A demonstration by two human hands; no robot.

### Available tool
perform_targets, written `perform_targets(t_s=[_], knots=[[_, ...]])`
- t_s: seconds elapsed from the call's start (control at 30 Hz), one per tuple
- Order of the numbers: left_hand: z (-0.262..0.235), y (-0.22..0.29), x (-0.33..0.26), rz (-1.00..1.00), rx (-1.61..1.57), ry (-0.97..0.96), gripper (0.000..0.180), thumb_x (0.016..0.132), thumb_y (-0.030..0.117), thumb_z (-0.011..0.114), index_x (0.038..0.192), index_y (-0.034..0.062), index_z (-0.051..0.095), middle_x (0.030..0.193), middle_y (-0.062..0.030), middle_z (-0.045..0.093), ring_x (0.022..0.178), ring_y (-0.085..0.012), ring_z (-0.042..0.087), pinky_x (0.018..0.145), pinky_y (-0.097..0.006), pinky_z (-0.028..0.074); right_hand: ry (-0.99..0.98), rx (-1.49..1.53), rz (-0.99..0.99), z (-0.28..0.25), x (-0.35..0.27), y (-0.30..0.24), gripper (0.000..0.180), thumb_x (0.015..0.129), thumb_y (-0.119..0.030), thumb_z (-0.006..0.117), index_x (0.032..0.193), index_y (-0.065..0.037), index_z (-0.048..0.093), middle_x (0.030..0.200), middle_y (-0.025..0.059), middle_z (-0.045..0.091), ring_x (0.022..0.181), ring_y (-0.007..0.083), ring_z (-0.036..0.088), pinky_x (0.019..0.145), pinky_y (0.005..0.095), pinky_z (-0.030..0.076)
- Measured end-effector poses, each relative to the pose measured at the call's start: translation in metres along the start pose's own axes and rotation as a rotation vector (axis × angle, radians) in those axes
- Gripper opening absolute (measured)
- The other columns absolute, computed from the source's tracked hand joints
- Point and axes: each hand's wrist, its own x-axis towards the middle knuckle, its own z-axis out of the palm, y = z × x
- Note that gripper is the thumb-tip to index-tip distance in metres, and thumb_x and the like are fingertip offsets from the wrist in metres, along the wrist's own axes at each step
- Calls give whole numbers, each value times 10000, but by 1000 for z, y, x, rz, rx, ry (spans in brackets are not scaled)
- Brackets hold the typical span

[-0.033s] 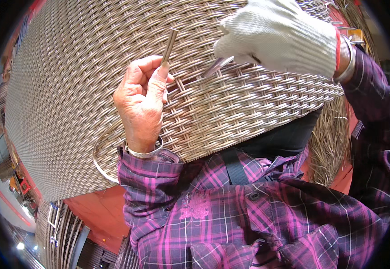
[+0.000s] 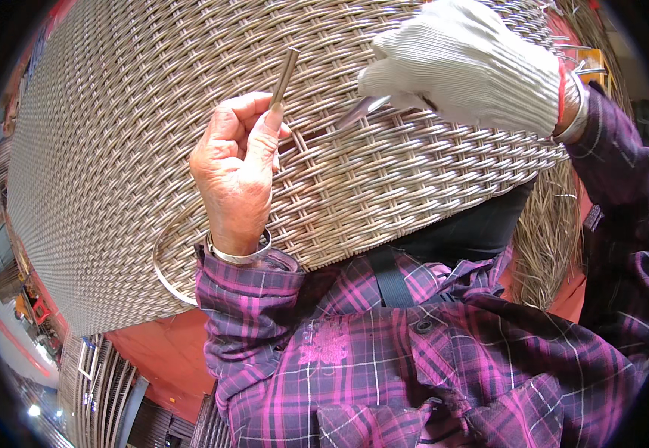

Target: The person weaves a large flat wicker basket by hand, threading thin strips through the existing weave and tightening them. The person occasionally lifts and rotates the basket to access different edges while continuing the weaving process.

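Observation:
A large woven wicker panel (image 2: pixel 138 119) in greyish brown lies before me. My left hand (image 2: pixel 236 175), bare, pinches a flat brown strand (image 2: pixel 286 77) between thumb and fingers, its cut end pointing up and away. My right hand (image 2: pixel 470 67), in a white knitted glove, is closed round a tool with a shiny flat metal blade (image 2: pixel 362 110); the glove hides its handle. The blade points left, low over the weave, close to a gap beside my left fingertips. Whether its tip goes under a strand I cannot tell.
A loose strand (image 2: pixel 162 257) loops beside my left wrist. Bundles of loose strands (image 2: pixel 552 239) hang at the right, near a yellow object (image 2: pixel 593 63). Red surface (image 2: pixel 164 358) shows below the panel, with stacked wicker pieces (image 2: pixel 97 388) at lower left.
My right hand and the blade have shifted very slightly, with the wrist a little lower. My left hand keeps its pinch on the strand in nearly the same place.

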Motion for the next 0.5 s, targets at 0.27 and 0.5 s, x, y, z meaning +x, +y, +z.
perform_targets(t_s=[0.27, 0.5], knots=[[-1, -2, 3, 43, -58, 37, 119, 922, 65, 679, 1029, 15, 659, 780, -4, 645, 601, -24, 498, 530, -169, 379, -69, 662, 654, 35, -40, -25, 229, 822, -103, 730, 1037, -47, 673, 869, 82, 675, 760, 223, 655, 709, 301, 523], [-10, -11, 12, 47, -173, 23, 139, 900, 67, 708, 1019, -2, 692, 760, -33, 658, 552, -16, 469, 499, -157, 346, 109, 415, 564, 59, -9, -43, 213, 802, -302, 722, 897, -136, 629, 753, 80, 646, 743, 308, 658, 652, 420, 504]])
